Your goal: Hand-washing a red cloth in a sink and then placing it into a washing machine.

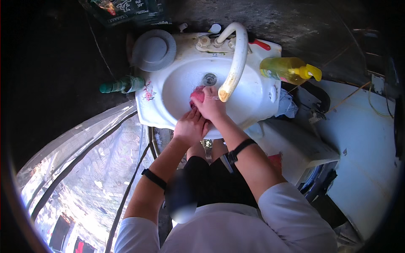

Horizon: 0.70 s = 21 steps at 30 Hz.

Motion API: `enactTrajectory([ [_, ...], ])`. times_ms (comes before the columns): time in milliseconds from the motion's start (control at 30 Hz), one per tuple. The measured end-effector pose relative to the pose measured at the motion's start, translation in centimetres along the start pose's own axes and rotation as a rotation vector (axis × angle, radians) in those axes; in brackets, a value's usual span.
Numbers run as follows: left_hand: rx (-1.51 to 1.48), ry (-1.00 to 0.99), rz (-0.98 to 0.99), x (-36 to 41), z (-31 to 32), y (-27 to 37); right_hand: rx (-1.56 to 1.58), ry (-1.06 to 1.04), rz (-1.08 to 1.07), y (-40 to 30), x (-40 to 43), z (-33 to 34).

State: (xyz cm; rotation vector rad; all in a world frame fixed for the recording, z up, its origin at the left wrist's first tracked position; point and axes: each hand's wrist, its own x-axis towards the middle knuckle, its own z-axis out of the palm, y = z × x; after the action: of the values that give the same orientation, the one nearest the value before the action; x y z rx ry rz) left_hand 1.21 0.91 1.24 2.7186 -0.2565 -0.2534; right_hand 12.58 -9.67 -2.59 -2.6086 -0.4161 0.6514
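In the white ceramic washbasin (177, 82), a wet, soft-looking red item (198, 94) lies under my hands, just below the metal drain (209, 79). Whether it is cloth or food I cannot tell. My right hand (212, 105) is closed over its right side, with the thumb pressing on top. The fingers of my left hand (191, 126) reach its dark lower end; their grip is partly hidden. Above my right hand curves the white faucet spout (239, 60), and a little water glints near the fingers.
A ribbed grey-white dish (154, 50) sits on the basin's back left corner, near a green-capped bottle (121, 84). On the right rim lies a yellow pump bottle (284, 69). A red handle (261, 44) rests behind the faucet. Mesh sheeting (104, 164) hangs at left.
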Motion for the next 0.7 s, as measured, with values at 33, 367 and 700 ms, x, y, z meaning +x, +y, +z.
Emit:
enactTrajectory([
  [33, 0.001, -0.007, -0.01, -0.3, 0.2, -0.3, 0.007, 0.125, -0.013, -0.8, 0.8, 0.1],
  [367, -0.001, -0.163, -0.063, -1.2, -0.4, -0.4, -0.083, -0.071, -0.236, -1.0, -2.5, 0.0],
  [700, 0.038, 0.004, -0.042, -0.8, 1.0, -0.3, -0.04, -0.278, -0.02, -0.3, 3.2, -2.2],
])
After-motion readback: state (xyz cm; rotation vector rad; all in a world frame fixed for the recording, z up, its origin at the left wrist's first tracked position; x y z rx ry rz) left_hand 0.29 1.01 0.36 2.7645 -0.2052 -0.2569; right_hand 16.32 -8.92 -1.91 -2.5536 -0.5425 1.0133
